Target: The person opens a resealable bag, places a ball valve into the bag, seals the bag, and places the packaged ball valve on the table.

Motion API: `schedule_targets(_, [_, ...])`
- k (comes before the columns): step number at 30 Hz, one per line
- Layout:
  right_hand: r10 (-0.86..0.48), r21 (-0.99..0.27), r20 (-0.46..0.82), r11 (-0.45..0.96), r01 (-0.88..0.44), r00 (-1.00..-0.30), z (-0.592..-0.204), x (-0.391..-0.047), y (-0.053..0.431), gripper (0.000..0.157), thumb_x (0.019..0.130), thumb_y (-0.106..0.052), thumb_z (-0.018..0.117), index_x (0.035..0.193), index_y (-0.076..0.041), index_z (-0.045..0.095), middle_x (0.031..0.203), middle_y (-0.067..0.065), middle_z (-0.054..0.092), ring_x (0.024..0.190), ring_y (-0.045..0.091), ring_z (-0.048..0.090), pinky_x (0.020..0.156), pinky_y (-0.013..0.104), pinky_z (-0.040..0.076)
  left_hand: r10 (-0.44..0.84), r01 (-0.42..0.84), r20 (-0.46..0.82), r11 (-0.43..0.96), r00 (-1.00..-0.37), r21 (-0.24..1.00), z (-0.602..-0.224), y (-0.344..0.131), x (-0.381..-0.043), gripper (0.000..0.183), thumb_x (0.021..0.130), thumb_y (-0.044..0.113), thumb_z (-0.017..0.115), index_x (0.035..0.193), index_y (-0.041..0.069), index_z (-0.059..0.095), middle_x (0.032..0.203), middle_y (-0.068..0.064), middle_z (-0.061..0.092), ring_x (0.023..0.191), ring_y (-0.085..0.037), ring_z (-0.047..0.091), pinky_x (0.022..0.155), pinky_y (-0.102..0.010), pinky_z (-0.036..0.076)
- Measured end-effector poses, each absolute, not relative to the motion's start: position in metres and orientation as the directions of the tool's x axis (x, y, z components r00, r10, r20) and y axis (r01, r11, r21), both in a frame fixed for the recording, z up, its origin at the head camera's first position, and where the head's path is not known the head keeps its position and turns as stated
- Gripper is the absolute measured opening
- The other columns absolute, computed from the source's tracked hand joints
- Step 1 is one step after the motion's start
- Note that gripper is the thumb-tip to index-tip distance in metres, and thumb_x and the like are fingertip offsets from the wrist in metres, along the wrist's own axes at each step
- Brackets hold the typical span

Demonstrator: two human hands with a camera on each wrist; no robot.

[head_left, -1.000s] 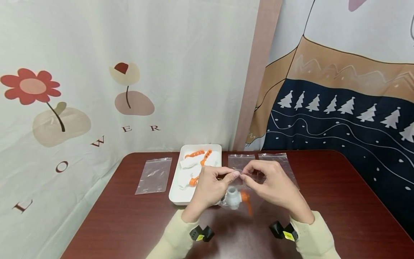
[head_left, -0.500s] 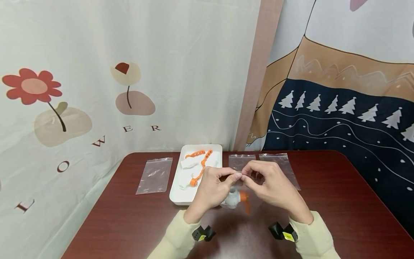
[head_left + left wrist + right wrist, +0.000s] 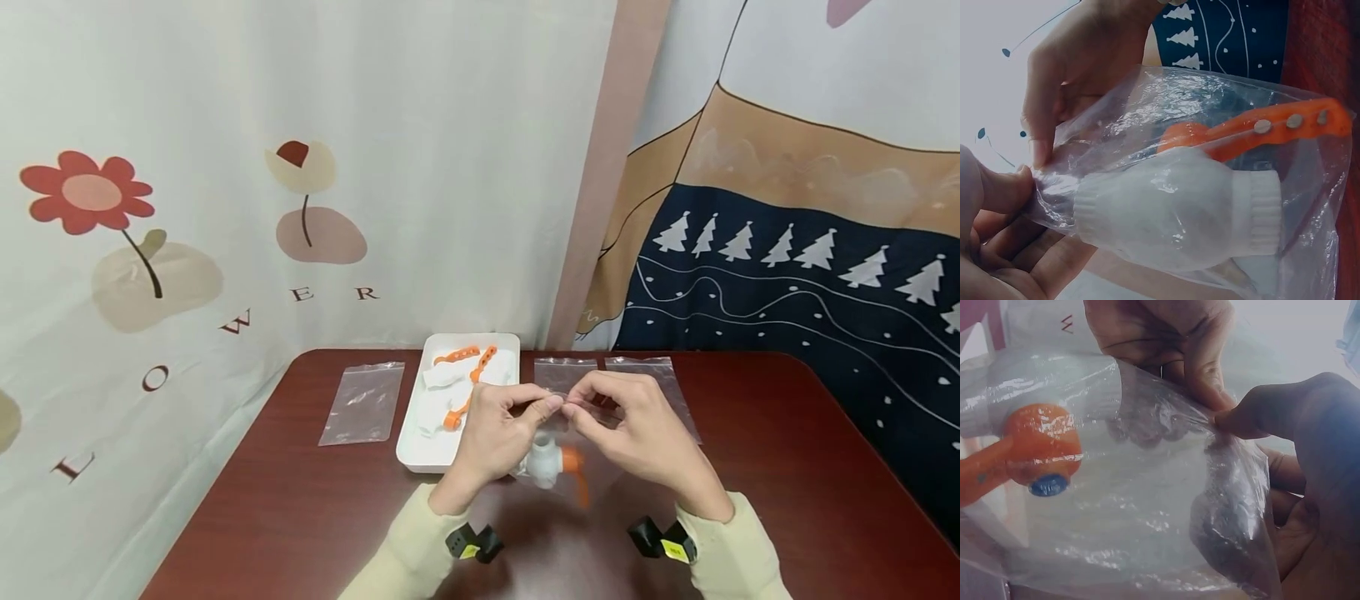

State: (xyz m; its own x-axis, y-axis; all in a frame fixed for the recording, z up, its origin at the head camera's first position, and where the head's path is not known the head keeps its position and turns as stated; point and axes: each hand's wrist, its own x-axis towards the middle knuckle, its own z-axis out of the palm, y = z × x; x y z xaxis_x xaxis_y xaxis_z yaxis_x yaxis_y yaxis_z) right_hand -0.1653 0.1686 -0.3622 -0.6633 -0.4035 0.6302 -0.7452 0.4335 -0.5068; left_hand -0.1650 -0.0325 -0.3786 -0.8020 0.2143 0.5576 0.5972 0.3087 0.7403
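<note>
A clear zip bag point(image 3: 1147, 100) hangs from both hands, its top edge pinched between thumbs and fingers. Inside it lies a white plastic ball valve point(image 3: 1172, 206) with an orange lever handle point(image 3: 1272, 128); in the head view the valve point(image 3: 543, 460) hangs just below the fingers. My left hand point(image 3: 495, 433) pinches the bag's edge from the left. My right hand point(image 3: 637, 425) pinches it close beside, the thumb tips nearly touching. In the right wrist view the orange handle hub point(image 3: 1044, 447) with a blue cap shows through the film.
Behind the left hand stands a white tray point(image 3: 411, 446) with more white valves and orange handles point(image 3: 457, 355). A flat clear bag point(image 3: 363, 404) lies left of the tray. Two more bags, one of them this bag point(image 3: 652, 379), lie behind the right hand. Curtains hang beyond the table.
Both hands stay close together on the bag's edge, with only small finger shifts. The bagged valve sways slightly. The head view has shifted a little.
</note>
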Motion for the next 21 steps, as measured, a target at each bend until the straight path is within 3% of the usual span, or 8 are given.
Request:
schedule_targets(11, [-0.410, -0.530, 0.581, 0.465, -0.709, -0.703, -0.359, -0.166, 0.174, 0.021, 0.088, -0.006, 0.076, 0.084, -0.025, 0.068, 0.072, -0.013, 0.056, 0.065, 0.002, 0.052, 0.055, 0.020, 0.047, 0.178, 0.574, 0.546, 0.294, -0.819, 0.765, -0.375, -0.043, -0.170, 0.008, 0.091, 0.015, 0.077, 0.086, 0.012, 0.083, 0.069, -0.001, 0.074, 0.057, -0.002, 0.048, 0.053, -0.018, 0.038])
schedule_targets(21, [-0.410, -0.517, 0.581, 0.481, -0.708, -0.703, -0.355, -0.167, 0.184, 0.018, 0.087, -0.004, 0.076, 0.083, -0.021, 0.069, 0.073, -0.014, 0.057, 0.066, 0.003, 0.052, 0.056, 0.021, 0.048, 0.133, 0.539, 0.525, 0.309, -0.840, 0.783, -0.368, -0.048, -0.172, 0.007, 0.090, 0.015, 0.078, 0.090, 0.010, 0.083, 0.079, -0.003, 0.079, 0.064, -0.004, 0.060, 0.058, -0.019, 0.045])
